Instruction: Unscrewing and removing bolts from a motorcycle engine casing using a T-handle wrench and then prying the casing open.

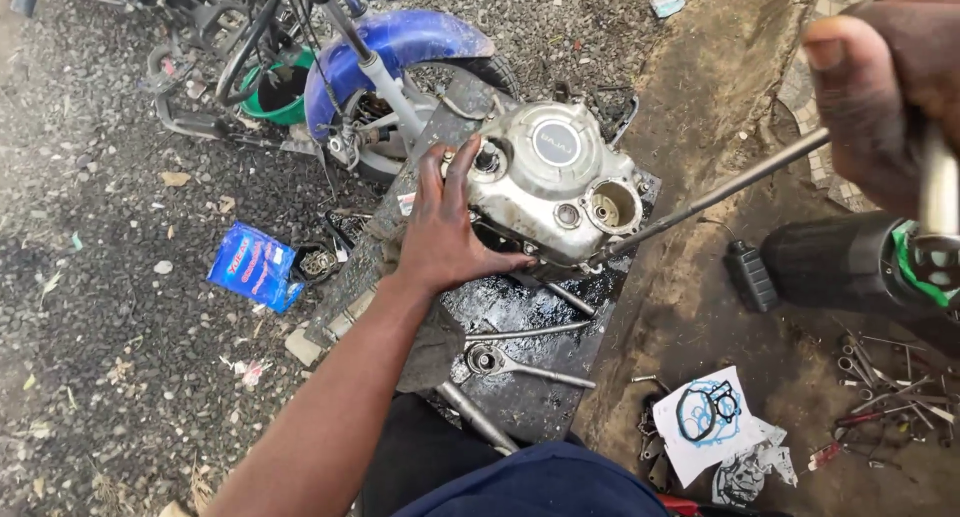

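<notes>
A grey metal engine casing sits on a dark, oily metal plate on the ground. My left hand lies flat against the casing's left side, fingers spread on its edge. Close to the camera at the upper right, my right hand is closed around the handle of a long T-shaped wrench. The wrench's shaft slants down-left and its tip meets the lower right edge of the casing.
A motorcycle front wheel with a blue mudguard stands behind the casing. A ring spanner and rods lie on the plate. A blue packet lies on the gravel at left. Gaskets on white paper and loose tools lie at right.
</notes>
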